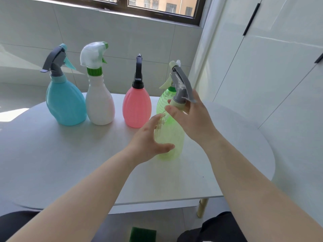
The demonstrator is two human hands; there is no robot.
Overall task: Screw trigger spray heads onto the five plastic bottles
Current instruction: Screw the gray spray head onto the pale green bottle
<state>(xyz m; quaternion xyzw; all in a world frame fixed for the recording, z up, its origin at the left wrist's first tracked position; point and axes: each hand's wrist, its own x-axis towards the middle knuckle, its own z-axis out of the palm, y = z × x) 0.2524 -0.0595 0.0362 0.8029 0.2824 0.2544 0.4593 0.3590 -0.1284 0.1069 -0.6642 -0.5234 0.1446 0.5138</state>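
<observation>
My left hand [145,142] wraps around the body of a translucent light green bottle [172,138] standing on the white table [70,163]. My right hand [192,123] pinches the pale green collar of a grey trigger spray head [181,84] sitting on this bottle's neck. Right behind stands a green ribbed bottle [161,102], its top hidden by the grey head. In a row to the left are a pink bottle [137,109] with a black head, a white bottle [99,105] with a white and green head, and a blue bottle [64,103] with a grey head.
The table's front edge [166,200] runs just before my lap, with a pale leg [202,207] under it. A green sponge [142,234] lies low near my knees. A tiled wall and window are behind the bottles; white cabinet doors [262,67] stand at the right.
</observation>
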